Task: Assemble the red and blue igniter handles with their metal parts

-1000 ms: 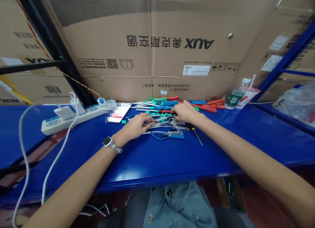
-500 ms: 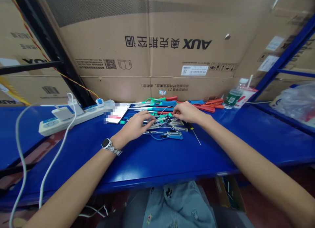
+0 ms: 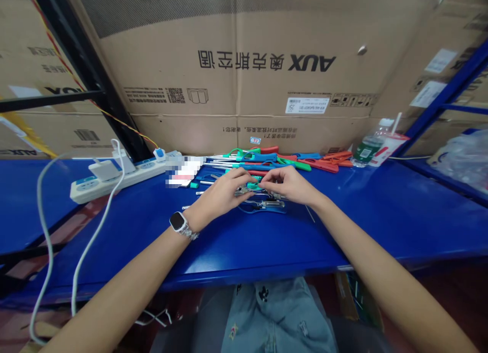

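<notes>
My left hand (image 3: pixel 231 191) is over the pile in the middle of the blue table, thumb and fingers closed in a pinch. Facing it, my right hand (image 3: pixel 290 186) also pinches, its fingertips close to the left ones. What either holds is too small to make out. Between them lies an opened green lighter part (image 3: pixel 253 185) among thin wires. In front is a blue lighter half (image 3: pixel 272 209) with a clear tube on it. Whole long-necked lighters (image 3: pixel 255 166) in several colours lie behind. A thin metal shaft (image 3: pixel 310 213) sticks out below my right wrist.
A white power strip (image 3: pixel 95 186) with plugs and cables runs along the left. At the back right stand a water bottle (image 3: pixel 368 148) and a paper cup (image 3: pixel 389 145). A large cardboard box (image 3: pixel 244 88) walls off the back.
Both hands have drawn together over the pile, the left moving right. My right hand now covers the yellow end of the thin shaft. A green lighter shows behind it. The view has shifted slightly.
</notes>
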`<state>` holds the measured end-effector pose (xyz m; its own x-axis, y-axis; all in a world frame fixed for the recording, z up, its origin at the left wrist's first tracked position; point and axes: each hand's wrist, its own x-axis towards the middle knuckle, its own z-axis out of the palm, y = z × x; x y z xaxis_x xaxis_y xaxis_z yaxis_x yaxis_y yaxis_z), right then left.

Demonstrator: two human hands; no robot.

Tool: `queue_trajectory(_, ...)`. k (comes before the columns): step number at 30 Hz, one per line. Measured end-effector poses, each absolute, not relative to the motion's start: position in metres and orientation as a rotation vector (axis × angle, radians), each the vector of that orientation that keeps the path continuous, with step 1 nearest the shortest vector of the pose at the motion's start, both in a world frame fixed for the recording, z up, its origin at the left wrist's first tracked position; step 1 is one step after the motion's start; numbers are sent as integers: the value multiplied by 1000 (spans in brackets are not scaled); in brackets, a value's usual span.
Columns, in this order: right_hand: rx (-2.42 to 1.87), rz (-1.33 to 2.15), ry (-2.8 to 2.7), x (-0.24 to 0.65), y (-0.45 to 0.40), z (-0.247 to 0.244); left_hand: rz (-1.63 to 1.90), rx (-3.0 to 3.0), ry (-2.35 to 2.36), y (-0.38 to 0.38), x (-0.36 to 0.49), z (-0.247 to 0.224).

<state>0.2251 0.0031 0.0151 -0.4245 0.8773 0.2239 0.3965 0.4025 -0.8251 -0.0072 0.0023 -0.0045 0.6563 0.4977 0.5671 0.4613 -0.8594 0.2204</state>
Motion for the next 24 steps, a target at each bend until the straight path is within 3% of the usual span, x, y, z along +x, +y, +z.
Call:
queue_trajectory(7, -1497, 369, -1874, 243, 22, 11, 710, 2808, 996, 28, -20, -9)
queue_trajectory(11, -1445, 300, -1807, 243, 23, 10, 625, 2870, 1039, 48, -18, -6)
queue_trajectory(18, -1141, 686, -1769, 244, 13, 9, 786, 2853, 1116, 56, -4, 3)
queue_trajectory(24, -1001, 1123, -1796, 237, 0, 12, 1007, 2737, 819, 15, -9, 9)
